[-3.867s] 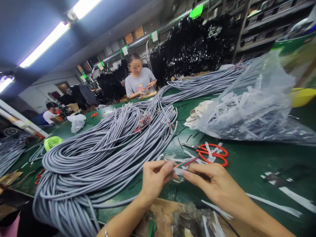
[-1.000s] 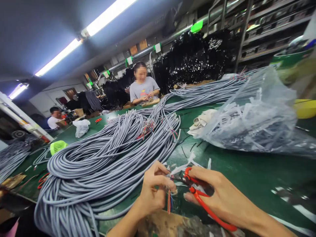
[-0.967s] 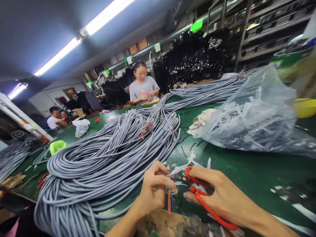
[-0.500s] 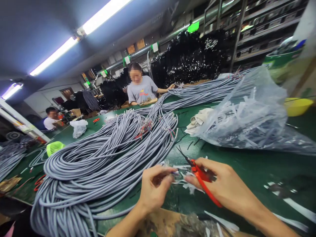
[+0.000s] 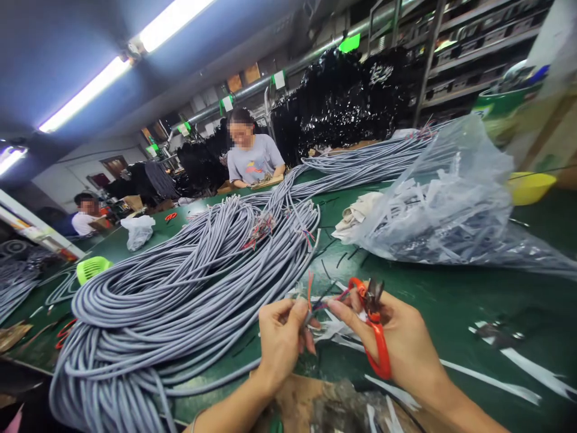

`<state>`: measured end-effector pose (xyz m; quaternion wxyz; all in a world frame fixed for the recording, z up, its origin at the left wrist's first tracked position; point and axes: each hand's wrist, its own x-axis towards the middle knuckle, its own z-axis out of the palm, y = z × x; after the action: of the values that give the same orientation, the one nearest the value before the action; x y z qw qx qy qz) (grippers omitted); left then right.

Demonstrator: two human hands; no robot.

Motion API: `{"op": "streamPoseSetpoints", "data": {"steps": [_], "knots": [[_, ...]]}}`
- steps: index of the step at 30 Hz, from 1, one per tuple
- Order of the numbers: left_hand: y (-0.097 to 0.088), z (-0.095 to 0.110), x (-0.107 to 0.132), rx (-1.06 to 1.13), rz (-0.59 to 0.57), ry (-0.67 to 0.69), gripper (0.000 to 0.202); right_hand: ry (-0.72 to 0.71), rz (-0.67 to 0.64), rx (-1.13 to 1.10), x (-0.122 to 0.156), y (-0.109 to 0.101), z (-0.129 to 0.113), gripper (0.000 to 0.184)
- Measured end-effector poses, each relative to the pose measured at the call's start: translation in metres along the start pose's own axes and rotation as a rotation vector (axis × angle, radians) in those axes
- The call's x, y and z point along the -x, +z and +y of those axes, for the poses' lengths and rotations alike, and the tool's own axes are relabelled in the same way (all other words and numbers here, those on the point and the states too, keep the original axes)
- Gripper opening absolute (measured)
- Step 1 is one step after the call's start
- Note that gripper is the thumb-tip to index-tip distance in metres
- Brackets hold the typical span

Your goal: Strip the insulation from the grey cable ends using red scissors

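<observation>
My left hand (image 5: 282, 337) is closed, pinching the stripped end of a grey cable, whose thin coloured wires (image 5: 311, 288) stick up from between my fingers. My right hand (image 5: 396, 340) is closed on red-handled scissors (image 5: 375, 328), blades pointing up, and its fingertips also pinch the wires beside my left fingers. Both hands hover just above the green table (image 5: 451, 300), over white paper strips (image 5: 336, 328). A big coil of grey cables (image 5: 180, 294) lies to the left of my hands.
A clear plastic bag of scraps (image 5: 451, 204) sits at the right, a beige cloth (image 5: 358, 210) beside it. A yellow bowl (image 5: 529, 186) is far right. Two other people sit at the table's far side. A green basket (image 5: 92, 267) and white bag (image 5: 137, 228) lie at left.
The scissors have swung upright in my right hand. The coloured wires now stand up between my fingers, and both hands have drawn closer together. The view has shifted slightly.
</observation>
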<state>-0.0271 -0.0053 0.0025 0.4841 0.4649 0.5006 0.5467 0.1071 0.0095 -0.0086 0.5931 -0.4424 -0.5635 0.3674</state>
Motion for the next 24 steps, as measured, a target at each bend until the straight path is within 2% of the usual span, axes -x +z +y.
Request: {"op": "streamPoseSetpoints", "data": {"steps": [8, 11, 15, 19, 24], "knots": [[-0.001, -0.003, -0.009, 0.284, 0.073, -0.051, 0.050, 0.034, -0.014, -0.037, -0.001, 0.002, -0.004, 0.038], [-0.003, -0.002, -0.009, 0.257, 0.016, -0.074, 0.049, 0.044, -0.012, -0.064, -0.002, 0.003, -0.008, 0.043], [-0.005, -0.004, -0.008, 0.206, -0.029, -0.035, 0.047, 0.052, -0.010, -0.073, -0.002, 0.004, -0.008, 0.047], [-0.007, -0.008, -0.010, 0.256, -0.041, -0.033, 0.050, 0.047, -0.006, -0.055, -0.001, 0.005, -0.004, 0.042], [-0.006, -0.008, -0.011, 0.333, -0.093, -0.053, 0.048, 0.106, 0.003, -0.058, -0.002, 0.004, 0.001, 0.038]]}}
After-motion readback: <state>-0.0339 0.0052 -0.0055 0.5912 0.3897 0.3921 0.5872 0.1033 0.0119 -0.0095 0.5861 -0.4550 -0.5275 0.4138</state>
